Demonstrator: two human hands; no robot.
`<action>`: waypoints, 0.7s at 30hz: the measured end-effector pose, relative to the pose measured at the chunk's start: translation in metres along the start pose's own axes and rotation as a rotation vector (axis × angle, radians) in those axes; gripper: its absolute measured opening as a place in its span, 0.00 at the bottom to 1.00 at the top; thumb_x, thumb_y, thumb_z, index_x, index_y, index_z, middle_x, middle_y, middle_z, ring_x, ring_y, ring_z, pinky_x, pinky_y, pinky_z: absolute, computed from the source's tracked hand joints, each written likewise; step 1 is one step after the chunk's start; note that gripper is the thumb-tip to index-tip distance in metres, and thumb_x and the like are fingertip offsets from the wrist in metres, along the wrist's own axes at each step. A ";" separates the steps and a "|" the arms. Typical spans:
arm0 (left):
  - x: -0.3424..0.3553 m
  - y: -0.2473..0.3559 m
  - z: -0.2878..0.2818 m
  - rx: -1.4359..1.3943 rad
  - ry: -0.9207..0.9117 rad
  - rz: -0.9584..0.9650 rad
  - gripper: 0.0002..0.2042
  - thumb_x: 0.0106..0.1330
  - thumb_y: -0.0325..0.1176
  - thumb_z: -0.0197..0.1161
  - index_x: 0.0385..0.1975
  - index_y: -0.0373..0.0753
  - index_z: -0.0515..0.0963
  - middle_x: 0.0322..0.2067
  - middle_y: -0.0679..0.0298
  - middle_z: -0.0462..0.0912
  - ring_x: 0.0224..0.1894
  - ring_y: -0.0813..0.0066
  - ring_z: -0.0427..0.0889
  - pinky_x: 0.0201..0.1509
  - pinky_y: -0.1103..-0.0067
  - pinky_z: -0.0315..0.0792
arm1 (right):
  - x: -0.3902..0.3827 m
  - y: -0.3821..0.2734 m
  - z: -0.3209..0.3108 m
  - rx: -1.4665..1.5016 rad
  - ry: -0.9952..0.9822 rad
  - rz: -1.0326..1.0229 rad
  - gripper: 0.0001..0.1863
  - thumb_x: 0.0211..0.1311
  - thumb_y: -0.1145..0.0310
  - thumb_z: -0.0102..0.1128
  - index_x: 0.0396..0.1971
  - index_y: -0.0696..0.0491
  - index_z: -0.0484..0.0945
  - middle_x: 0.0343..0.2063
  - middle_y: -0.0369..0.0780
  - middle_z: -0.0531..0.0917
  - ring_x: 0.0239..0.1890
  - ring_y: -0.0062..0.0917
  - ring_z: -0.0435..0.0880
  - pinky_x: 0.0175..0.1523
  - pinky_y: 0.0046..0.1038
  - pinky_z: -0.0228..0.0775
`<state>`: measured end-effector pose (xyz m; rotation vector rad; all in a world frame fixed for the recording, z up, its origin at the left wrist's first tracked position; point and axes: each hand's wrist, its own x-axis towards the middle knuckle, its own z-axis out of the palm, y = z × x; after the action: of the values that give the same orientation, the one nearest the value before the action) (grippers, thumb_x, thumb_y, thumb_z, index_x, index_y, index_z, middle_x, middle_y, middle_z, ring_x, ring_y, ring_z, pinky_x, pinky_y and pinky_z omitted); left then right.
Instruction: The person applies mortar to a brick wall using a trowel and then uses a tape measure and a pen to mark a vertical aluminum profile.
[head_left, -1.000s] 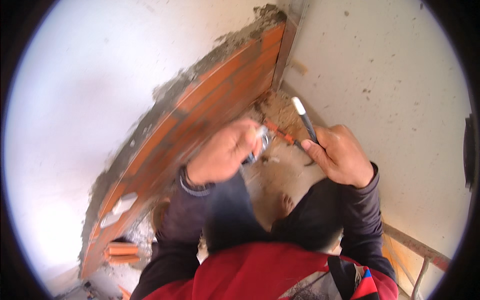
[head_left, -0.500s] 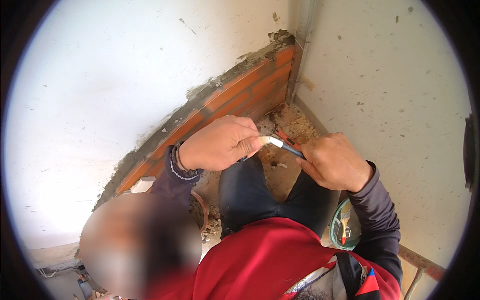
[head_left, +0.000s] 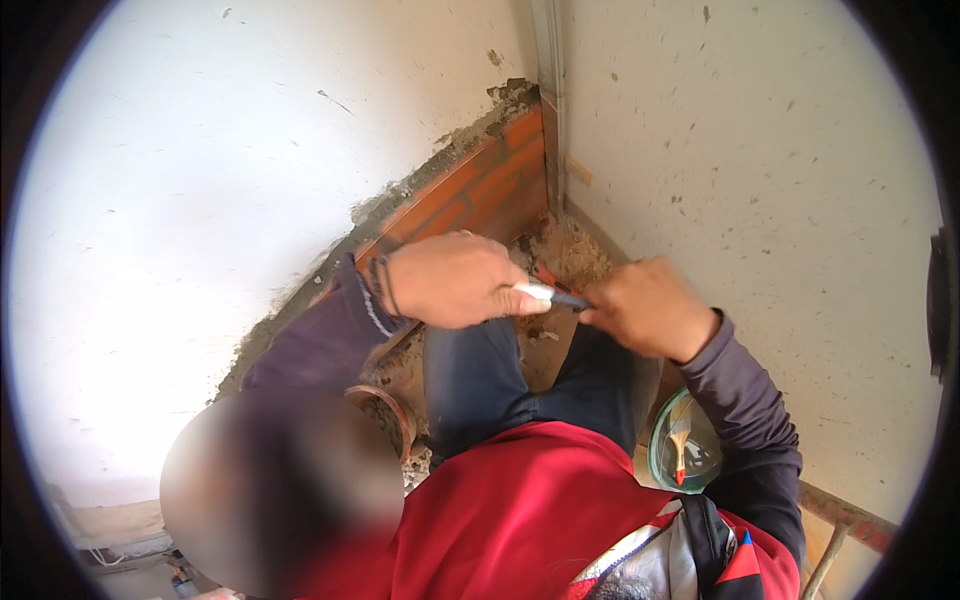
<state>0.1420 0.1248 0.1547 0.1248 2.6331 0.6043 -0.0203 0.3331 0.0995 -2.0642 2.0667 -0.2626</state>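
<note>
Between my two hands is a slim brush [head_left: 570,300] with a dark handle and a whitish ferrule; its tip is covered by fingers. My left hand [head_left: 455,281] is closed, thumb and fingers pinching the white end. My right hand [head_left: 645,308] is wrapped round the dark handle, slightly smeared by motion. Just beyond the brush, an orange-red object [head_left: 545,273] appears to lie on the floor, partly hidden; its kind is unclear. Both hands are above my dark trousers [head_left: 480,375].
An orange brick strip [head_left: 480,187] with rough mortar runs along the left wall's foot to the corner. A round container [head_left: 405,415] stands left of my legs. At right, a greenish bucket [head_left: 655,455] holds a paintbrush [head_left: 680,440]. A metal frame [head_left: 850,525] stands lower right.
The view has shifted, so the wall corner sits further left. My left fingers have moved along the brush, covering its pale bristles. My right hand has shifted slightly left and up.
</note>
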 end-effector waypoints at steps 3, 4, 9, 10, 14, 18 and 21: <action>-0.018 0.007 -0.016 -0.171 0.142 -0.086 0.22 0.74 0.54 0.55 0.42 0.37 0.78 0.30 0.57 0.80 0.36 0.60 0.81 0.41 0.68 0.74 | -0.003 0.018 -0.013 0.062 0.296 0.105 0.12 0.66 0.59 0.62 0.35 0.51 0.85 0.20 0.43 0.83 0.27 0.36 0.86 0.33 0.36 0.75; -0.022 0.011 -0.021 -0.237 0.185 -0.133 0.22 0.73 0.54 0.56 0.44 0.37 0.77 0.30 0.58 0.80 0.36 0.62 0.82 0.42 0.69 0.74 | 0.002 0.018 -0.009 0.343 0.393 0.164 0.11 0.68 0.60 0.61 0.36 0.52 0.84 0.21 0.41 0.83 0.27 0.31 0.85 0.34 0.33 0.75; -0.018 0.017 -0.008 -0.114 0.427 -0.127 0.31 0.58 0.49 0.72 0.50 0.31 0.67 0.38 0.48 0.78 0.43 0.55 0.81 0.47 0.66 0.75 | 0.043 -0.021 0.033 1.232 0.652 0.049 0.06 0.72 0.69 0.60 0.38 0.53 0.73 0.33 0.34 0.81 0.35 0.15 0.79 0.38 0.20 0.74; -0.016 0.016 -0.006 -0.093 0.457 -0.121 0.32 0.55 0.46 0.75 0.49 0.30 0.66 0.38 0.48 0.77 0.43 0.52 0.80 0.48 0.65 0.75 | 0.051 -0.028 0.037 1.249 0.707 -0.031 0.06 0.71 0.70 0.62 0.38 0.53 0.72 0.34 0.34 0.81 0.37 0.14 0.79 0.39 0.20 0.74; -0.017 0.014 -0.005 -0.047 0.458 -0.063 0.34 0.51 0.48 0.78 0.46 0.30 0.66 0.36 0.49 0.76 0.43 0.49 0.79 0.49 0.65 0.74 | 0.053 -0.045 0.041 1.440 0.696 0.058 0.13 0.64 0.77 0.68 0.40 0.53 0.71 0.37 0.34 0.78 0.38 0.15 0.79 0.41 0.19 0.74; -0.012 0.008 0.004 0.005 0.482 -0.034 0.37 0.42 0.54 0.82 0.42 0.34 0.70 0.37 0.52 0.77 0.43 0.49 0.79 0.47 0.65 0.74 | 0.054 -0.045 0.058 1.522 0.666 0.006 0.16 0.62 0.77 0.70 0.42 0.52 0.69 0.41 0.35 0.75 0.41 0.17 0.79 0.42 0.19 0.75; -0.010 0.004 0.029 0.040 0.652 0.000 0.37 0.38 0.56 0.83 0.41 0.37 0.73 0.39 0.56 0.78 0.43 0.51 0.80 0.47 0.64 0.74 | 0.059 -0.057 0.072 1.875 0.638 0.073 0.21 0.59 0.80 0.71 0.43 0.49 0.66 0.43 0.35 0.74 0.42 0.18 0.79 0.43 0.21 0.75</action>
<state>0.1638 0.1382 0.1367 -0.0773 3.2707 0.6791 0.0542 0.2756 0.0442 -0.6385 0.9076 -1.9729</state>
